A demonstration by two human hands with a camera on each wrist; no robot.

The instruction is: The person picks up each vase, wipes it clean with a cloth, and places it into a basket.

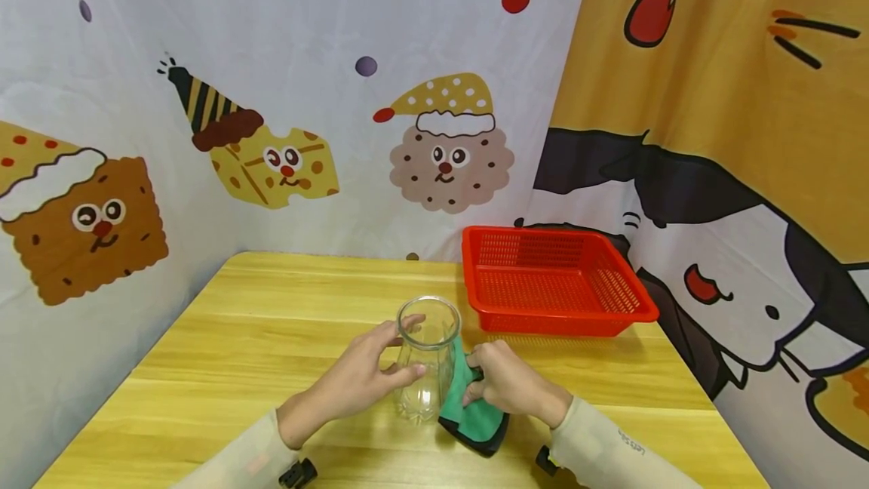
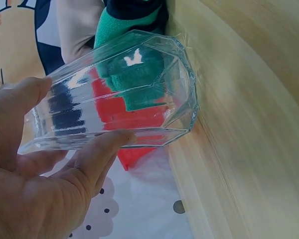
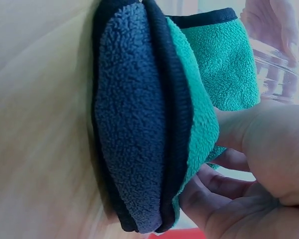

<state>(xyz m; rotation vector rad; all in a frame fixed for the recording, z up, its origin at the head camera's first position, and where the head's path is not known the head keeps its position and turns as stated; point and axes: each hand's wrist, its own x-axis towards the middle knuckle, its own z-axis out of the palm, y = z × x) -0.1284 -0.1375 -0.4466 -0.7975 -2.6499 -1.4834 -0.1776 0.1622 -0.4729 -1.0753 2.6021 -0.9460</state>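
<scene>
A clear glass vase (image 1: 422,391) with a round rim and faceted sides stands upright on the table, near its middle. My left hand (image 1: 366,372) grips the vase from the left, thumb on the near side and fingers round the far side. In the left wrist view, the fingers lie along the glass vase (image 2: 139,94). My right hand (image 1: 512,379) pinches a folded green cloth (image 1: 480,422) with a dark border, right beside the vase. The right wrist view shows the cloth's grey-blue underside (image 3: 132,114) and black edging; some of the right fingers are hidden behind the cloth.
A red perforated plastic basket (image 1: 563,323) sits at the back right of the wooden table (image 1: 285,315). Printed cartoon curtains (image 1: 299,36) hang behind and beside the table. Each wrist wears a small black device.
</scene>
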